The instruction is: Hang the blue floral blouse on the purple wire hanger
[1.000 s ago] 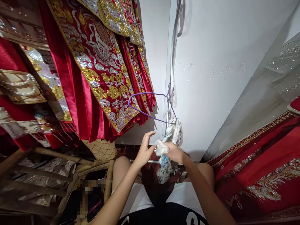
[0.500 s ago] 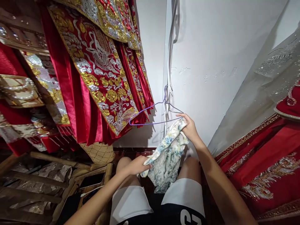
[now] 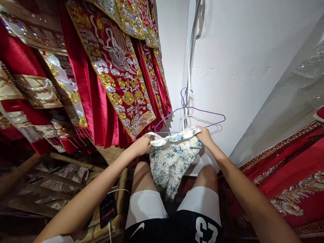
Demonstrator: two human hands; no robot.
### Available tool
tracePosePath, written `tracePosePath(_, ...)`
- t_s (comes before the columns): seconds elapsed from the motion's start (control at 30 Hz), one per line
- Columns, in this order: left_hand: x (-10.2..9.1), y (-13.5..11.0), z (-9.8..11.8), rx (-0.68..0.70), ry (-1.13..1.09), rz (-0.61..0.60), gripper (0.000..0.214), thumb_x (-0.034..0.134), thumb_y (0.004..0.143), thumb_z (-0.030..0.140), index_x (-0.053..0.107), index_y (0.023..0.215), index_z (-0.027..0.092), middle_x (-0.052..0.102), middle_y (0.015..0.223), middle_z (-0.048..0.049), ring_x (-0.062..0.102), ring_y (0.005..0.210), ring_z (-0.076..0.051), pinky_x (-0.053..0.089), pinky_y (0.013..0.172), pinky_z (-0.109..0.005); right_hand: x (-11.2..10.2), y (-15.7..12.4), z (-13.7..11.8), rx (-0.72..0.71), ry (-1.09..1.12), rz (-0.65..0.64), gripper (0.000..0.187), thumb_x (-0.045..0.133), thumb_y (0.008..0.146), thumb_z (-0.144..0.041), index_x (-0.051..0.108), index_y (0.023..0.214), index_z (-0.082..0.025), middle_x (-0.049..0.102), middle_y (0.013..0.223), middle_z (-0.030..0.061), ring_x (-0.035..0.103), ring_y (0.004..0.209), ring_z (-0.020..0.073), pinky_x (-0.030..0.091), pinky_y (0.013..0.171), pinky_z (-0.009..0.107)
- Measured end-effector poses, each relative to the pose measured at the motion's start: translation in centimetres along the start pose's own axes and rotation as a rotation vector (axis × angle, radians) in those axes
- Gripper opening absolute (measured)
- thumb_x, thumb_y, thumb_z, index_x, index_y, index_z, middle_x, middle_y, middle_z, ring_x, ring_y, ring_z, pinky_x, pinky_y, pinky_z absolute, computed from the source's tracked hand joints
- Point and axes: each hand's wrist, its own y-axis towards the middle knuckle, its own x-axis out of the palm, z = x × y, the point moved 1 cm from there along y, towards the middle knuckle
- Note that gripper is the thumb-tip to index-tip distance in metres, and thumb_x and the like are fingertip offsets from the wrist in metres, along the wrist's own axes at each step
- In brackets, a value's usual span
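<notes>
Floral shorts (image 3: pixel 174 158), white with blue and yellow flowers, are stretched between my hands by their top edge and hang down over my knees. My left hand (image 3: pixel 144 144) grips the left end of that edge, its fingers partly hidden by the cloth. At the opposite end my right hand (image 3: pixel 204 135) pinches the cloth. Just above them, a purple wire hanger (image 3: pixel 190 107) hangs by its hook against the wall. Its lower bar is partly behind the top edge of the shorts and my right fingers; whether they touch cannot be told.
Red embroidered garments (image 3: pixel 126 87) hang close on the left, with a wooden chair (image 3: pixel 68 162) below. A phone (image 3: pixel 107 209) with a white cable lies beside my left leg. Red beaded clothing (image 3: pixel 291 168) stands at right. A white strap (image 3: pixel 189 64) runs down the wall.
My left hand has risen from near my knee, drawing the top edge nearly level. My right hand, near the hanger's right end before, is now beneath its bar. The view has shifted slightly.
</notes>
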Motion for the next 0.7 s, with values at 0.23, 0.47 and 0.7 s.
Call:
tracePosePath(0.23, -2.1, 4.8, 0.2, -0.003, -0.216, 0.372, 0.013, 0.045, 0.081, 0.017, 0.05, 0.069, 0.021, 0.065, 0.085, -0.0074, 0.061, 0.08, -0.022, 0.048, 0.076, -0.032, -0.6, -1.6, -1.8, -0.04, -0.003, -0.019, 0.01, 0.047, 0.064, -0.028, 0.045, 0.058, -0.021, 0.043, 0.058, -0.0031, 0.037, 0.061, 0.0135, 0.028, 0.056, 0.025)
tracePosePath(0.47, -0.5, 6.0, -2.2, -0.123, -0.213, 0.18, 0.013, 0.055, 0.068, 0.015, 0.051, 0.057, 0.021, 0.059, 0.056, -0.003, 0.056, 0.055, -0.02, 0.045, 0.059, -0.03, -0.8, -1.9, -1.7, -0.028, -0.014, -0.011, 0.01, 0.051, 0.064, -0.027, 0.053, 0.06, -0.019, 0.049, 0.058, -0.0025, 0.04, 0.06, 0.0139, 0.03, 0.056, 0.025)
tracePosePath(0.7, -0.7, 6.6, -0.3, 0.161, -0.466, 0.485, 0.025, 0.043, 0.087, 0.021, 0.057, 0.107, 0.019, 0.069, 0.111, -0.0104, 0.064, 0.102, -0.025, 0.051, 0.095, -0.042, 0.6, -3.3, -3.1, -0.08, 0.014, -0.033, 0.011, 0.049, 0.068, -0.024, 0.058, 0.065, -0.019, 0.058, 0.062, 0.0006, 0.05, 0.062, 0.017, 0.034, 0.058, 0.025)
